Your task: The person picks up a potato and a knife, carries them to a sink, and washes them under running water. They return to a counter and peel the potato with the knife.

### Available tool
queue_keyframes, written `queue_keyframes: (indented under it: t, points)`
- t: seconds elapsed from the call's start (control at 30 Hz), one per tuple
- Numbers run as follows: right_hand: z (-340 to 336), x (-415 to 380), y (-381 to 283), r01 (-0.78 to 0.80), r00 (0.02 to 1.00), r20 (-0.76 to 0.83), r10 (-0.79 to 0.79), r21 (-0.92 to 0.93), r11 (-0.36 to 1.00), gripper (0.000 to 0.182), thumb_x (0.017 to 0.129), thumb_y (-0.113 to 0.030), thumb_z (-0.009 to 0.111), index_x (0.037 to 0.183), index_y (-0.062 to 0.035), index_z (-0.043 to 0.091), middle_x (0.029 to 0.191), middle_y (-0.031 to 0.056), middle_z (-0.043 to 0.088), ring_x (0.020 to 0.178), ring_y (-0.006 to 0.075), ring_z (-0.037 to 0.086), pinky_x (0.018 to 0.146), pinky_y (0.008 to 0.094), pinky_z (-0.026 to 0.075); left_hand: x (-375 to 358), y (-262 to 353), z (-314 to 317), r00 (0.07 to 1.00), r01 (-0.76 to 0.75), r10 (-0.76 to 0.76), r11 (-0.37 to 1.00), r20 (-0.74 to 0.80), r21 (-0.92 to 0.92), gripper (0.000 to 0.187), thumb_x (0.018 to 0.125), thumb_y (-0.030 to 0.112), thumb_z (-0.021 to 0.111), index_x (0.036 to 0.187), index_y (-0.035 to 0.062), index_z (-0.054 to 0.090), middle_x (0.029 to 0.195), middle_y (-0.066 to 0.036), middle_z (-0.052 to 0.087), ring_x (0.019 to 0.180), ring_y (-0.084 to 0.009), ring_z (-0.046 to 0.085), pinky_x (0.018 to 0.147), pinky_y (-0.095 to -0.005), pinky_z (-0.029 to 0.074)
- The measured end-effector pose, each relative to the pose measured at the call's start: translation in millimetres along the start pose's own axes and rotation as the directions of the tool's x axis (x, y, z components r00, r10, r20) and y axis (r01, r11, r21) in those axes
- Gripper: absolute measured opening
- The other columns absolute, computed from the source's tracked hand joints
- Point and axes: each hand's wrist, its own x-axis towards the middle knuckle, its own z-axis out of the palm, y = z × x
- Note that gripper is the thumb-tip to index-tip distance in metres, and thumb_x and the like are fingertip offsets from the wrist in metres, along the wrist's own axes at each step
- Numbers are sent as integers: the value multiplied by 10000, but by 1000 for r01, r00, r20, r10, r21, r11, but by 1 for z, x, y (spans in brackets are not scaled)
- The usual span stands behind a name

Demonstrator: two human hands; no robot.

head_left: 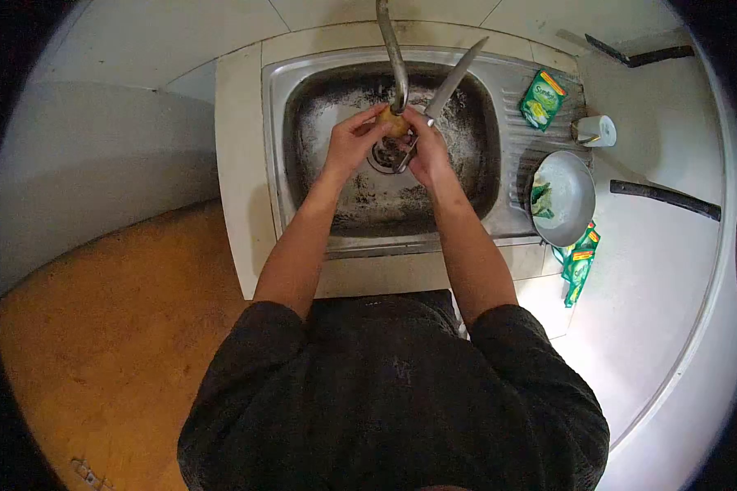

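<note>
Under the curved faucet (395,61), a small yellow-brown round item (394,123), like a potato, is held between both hands over the metal sink (385,217). My left hand (354,141) has its fingers on the item's left side. On the right, my right hand (428,149) touches the item and also grips a knife (457,79). The blade points up and to the right, past the sink's back edge, and part of the handle shows below the fingers. The drain lies just beneath the hands.
Right of the basin, the ribbed drainboard bears a green packet (543,100), a white cup (598,131) on its side and a metal bowl (577,199) with a green-and-white piece inside. More green packets (580,266) lie below the bowl. Dark strips are on the right wall.
</note>
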Motion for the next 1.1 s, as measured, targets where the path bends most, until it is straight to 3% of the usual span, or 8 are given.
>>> queue_keyframes:
  t: [0.2, 0.4, 0.6, 0.67, 0.8, 0.87, 0.97, 1.1]
  points:
    - [13, -6, -3, -14, 986, -165, 7, -41, 999, 375, 870, -279, 630, 1152, -35, 589, 925, 15, 615, 670, 88, 515, 544, 247, 393, -6, 11, 6, 993, 96, -96, 995, -75, -1, 457, 806, 108, 717, 1217, -17, 560, 1119, -102, 622, 972, -165, 608, 865, -271, 494]
    - [-2, 2, 14, 53, 998, 28, -50, -93, 994, 391, 868, -254, 632, 1188, -39, 571, 921, 7, 603, 667, 84, 509, 548, 249, 393, -11, 12, 4, 986, 79, -86, 996, -144, -50, 413, 810, 99, 711, 1178, -37, 581, 1097, -118, 630, 953, -159, 617, 837, -264, 505]
    - [2, 5, 17, 29, 998, -58, -34, -85, 996, 356, 862, -271, 635, 1126, -34, 605, 910, 6, 599, 658, 88, 515, 530, 241, 380, -8, 5, 6, 976, 74, -64, 996, -210, 41, 322, 851, 124, 674, 1134, -20, 622, 1046, -93, 650, 934, -139, 611, 787, -256, 510]
    - [11, 0, 10, 1, 994, -110, -11, -91, 996, 333, 863, -285, 633, 1080, -33, 615, 889, 6, 600, 658, 90, 518, 528, 247, 384, -7, 1, 6, 976, -54, 95, 976, -194, 209, 301, 877, 150, 645, 1130, -11, 629, 1055, -83, 649, 927, -133, 609, 787, -258, 510]
    - [12, 0, 10, -4, 990, -143, -16, -138, 990, 323, 862, -322, 633, 1002, -32, 614, 807, 0, 600, 641, 93, 521, 527, 252, 393, -8, 2, 4, 980, 9, 15, 993, -196, 121, 283, 871, 131, 647, 1114, -13, 636, 1067, -104, 647, 952, -134, 595, 835, -250, 481]
    - [7, 5, 16, 3, 988, -150, -25, -144, 990, 336, 862, -325, 635, 1015, -28, 608, 798, 1, 600, 629, 96, 517, 526, 249, 393, -9, 7, 4, 985, -30, 78, 955, -152, 296, 297, 868, 121, 648, 1125, -26, 625, 1077, -102, 643, 948, -139, 599, 840, -245, 478]
    - [2, 4, 16, 17, 994, -106, -32, -137, 990, 351, 868, -323, 631, 1044, -21, 596, 806, 7, 601, 617, 96, 509, 529, 243, 397, -8, 11, 7, 990, 75, -52, 980, -127, 185, 353, 864, 162, 661, 1156, -29, 607, 1107, -109, 634, 942, -135, 600, 843, -258, 485]
    - [-3, 4, 13, 5, 999, -42, -9, -79, 997, 323, 886, -294, 610, 1058, -21, 592, 832, 15, 595, 615, 85, 493, 530, 236, 404, -7, 13, 6, 992, 51, -30, 984, -124, 168, 386, 853, 146, 670, 1176, -47, 585, 1126, -113, 623, 969, -146, 595, 858, -263, 479]
